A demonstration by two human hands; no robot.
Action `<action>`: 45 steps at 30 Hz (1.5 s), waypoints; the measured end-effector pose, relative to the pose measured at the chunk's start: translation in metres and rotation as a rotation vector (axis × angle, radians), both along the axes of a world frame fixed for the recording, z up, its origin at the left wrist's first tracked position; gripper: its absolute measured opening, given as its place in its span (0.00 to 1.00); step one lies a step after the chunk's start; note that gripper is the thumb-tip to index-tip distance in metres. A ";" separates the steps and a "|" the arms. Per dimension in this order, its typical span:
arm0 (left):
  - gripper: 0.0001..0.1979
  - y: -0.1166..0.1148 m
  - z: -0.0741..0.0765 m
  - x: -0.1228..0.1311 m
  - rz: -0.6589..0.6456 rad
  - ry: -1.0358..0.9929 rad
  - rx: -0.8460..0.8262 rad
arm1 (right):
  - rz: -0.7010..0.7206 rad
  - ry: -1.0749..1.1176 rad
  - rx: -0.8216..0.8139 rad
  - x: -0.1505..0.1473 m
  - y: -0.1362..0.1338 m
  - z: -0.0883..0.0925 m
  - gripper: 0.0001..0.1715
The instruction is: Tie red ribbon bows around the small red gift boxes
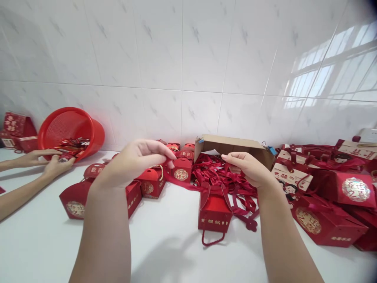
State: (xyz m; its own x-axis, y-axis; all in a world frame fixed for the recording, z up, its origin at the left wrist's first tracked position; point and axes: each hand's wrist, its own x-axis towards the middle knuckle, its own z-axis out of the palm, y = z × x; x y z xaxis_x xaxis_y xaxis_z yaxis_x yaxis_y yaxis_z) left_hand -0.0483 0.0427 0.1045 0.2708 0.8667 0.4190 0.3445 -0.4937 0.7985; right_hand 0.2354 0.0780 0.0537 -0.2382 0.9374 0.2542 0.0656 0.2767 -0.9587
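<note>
A small red gift box [215, 216] with gold lettering stands on the white table, its top flaps raised and a cord loop hanging at the front. From its top a dark red ribbon [185, 185] stretches up and left to my left hand [141, 157], whose fingers are closed on its end. My right hand [247, 167] is raised above and right of the box. Its thumb and fingers pinch what looks like ribbon, hard to separate from the loose ribbons [209, 169] heaped behind. A ribbon strip with a dark flower-shaped end [251, 225] lies right of the box.
An open cardboard carton [235, 142] lies behind the ribbons against the tiled wall. Finished-looking red boxes [326, 220] crowd the right; more boxes [150, 182] stand left. Another person's hands [55, 167] reach into a tipped red basket [98, 133] of small wrapped items at far left.
</note>
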 end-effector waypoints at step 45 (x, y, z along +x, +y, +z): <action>0.10 -0.009 -0.012 0.068 0.158 -0.439 0.339 | -0.249 0.179 0.533 -0.033 -0.038 0.014 0.10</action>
State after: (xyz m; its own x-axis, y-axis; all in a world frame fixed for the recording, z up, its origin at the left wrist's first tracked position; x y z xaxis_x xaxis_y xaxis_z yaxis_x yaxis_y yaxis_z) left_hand 0.0192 0.0340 0.0924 -0.1136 0.6800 0.7243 0.1069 -0.7165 0.6894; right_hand 0.2019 0.0400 0.0675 0.0608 0.6921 0.7192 0.0408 0.7182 -0.6946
